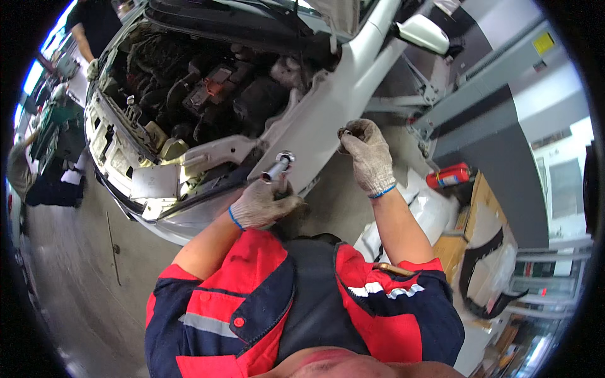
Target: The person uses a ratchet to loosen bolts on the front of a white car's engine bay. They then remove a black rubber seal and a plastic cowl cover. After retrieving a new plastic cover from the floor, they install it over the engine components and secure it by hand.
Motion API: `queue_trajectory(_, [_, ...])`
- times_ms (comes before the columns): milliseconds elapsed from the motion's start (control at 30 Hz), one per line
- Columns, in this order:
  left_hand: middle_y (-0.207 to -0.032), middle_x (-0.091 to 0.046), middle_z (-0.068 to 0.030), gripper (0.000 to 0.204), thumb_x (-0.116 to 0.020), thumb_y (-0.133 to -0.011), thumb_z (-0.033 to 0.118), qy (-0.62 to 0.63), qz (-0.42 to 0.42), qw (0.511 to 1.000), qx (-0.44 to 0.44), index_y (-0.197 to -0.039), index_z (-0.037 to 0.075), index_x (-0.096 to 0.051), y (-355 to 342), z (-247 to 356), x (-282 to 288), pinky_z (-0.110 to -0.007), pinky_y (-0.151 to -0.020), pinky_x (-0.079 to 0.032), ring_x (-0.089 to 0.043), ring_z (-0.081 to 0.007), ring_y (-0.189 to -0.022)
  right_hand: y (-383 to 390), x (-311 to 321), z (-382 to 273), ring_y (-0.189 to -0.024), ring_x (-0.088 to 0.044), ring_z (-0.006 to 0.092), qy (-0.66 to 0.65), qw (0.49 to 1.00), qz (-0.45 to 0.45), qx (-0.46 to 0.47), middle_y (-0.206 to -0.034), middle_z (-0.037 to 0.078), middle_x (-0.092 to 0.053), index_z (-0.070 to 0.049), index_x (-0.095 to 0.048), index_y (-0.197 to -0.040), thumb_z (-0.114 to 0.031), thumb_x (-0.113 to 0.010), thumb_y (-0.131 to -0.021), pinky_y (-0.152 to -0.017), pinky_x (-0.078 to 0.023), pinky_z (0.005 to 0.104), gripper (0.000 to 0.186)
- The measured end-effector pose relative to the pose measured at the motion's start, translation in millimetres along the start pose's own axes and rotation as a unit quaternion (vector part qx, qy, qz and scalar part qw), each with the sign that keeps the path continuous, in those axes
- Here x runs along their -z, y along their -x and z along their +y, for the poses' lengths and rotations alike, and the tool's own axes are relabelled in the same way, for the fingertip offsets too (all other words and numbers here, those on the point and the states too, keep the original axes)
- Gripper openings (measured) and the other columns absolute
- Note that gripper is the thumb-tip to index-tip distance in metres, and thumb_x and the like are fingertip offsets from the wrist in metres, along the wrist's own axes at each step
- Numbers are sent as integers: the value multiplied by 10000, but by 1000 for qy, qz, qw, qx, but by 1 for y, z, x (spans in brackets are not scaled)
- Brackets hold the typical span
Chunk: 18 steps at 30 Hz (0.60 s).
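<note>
Nearest the camera, at six o'clock, is the person's own chest in a red and dark blue work jacket (302,315) with a grey reflective stripe, both bare forearms rising from it toward the car.

At far left, around nine o'clock, a green cart or bench (53,129) stands on the grey workshop floor (75,277); above it, near eleven o'clock, another person in dark clothing (94,28) stands by the front of the car.

The white car (328,107) fills the upper middle with its engine bay (201,88) open, dark hoses and an orange-topped part showing inside, and the front panelling stripped off.

Just left of centre, the left hand (261,205), in a grey knit glove with a blue cuff, is closed around the handle of a chrome socket wrench (278,169); the tool's head points up toward twelve o'clock and lies against the lower edge of the white fender.

Right of centre, the gloved right hand (368,154) is raised against the fender edge, its fingers curled around a small dark part (346,133); what that piece is cannot be made out.

At one o'clock the white side mirror (423,33) juts out. Toward three o'clock a red fire extinguisher (449,176) lies on the floor, just beside a cardboard sheet (482,227) and a dark bumper trim (488,271) at four o'clock.
</note>
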<state>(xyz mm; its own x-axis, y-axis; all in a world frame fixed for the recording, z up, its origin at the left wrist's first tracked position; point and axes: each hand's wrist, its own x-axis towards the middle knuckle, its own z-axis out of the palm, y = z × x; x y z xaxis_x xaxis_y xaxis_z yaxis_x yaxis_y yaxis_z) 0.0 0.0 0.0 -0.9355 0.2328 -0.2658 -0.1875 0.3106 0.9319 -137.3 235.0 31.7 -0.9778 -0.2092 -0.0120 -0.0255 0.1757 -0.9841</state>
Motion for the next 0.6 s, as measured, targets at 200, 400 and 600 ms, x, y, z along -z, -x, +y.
queue_trajectory(200, [-718,-601,25,243,-680,-1011,275,181,327,926,-63,-927,48,-694,-59,-50,22,-263,-540,-431,-546,-73,-609,-169,-16,17,-855,-700,166,262,959,-47,95,-1056,131,-721,47,-596,-1281,-193,-630,-1005,-805,-571,312,368])
queue_trajectory(400, [-836,-622,11,221,-694,-1008,271,418,453,788,-4,-984,52,-680,-98,-91,27,-285,-617,-531,-604,-110,-705,-305,-87,7,-1072,-692,400,423,830,32,362,-1088,192,-733,-58,-629,-1154,-277,-559,-1022,-928,-535,498,265])
queue_trajectory(600, [-755,-586,62,226,-676,-1023,284,482,471,738,-37,-886,104,-675,-100,-102,18,-267,-576,-429,-532,-63,-665,-368,-113,0,-1114,-680,423,637,730,76,234,-1193,256,-695,-41,-738,-1111,-261,-579,-942,-906,-552,531,320])
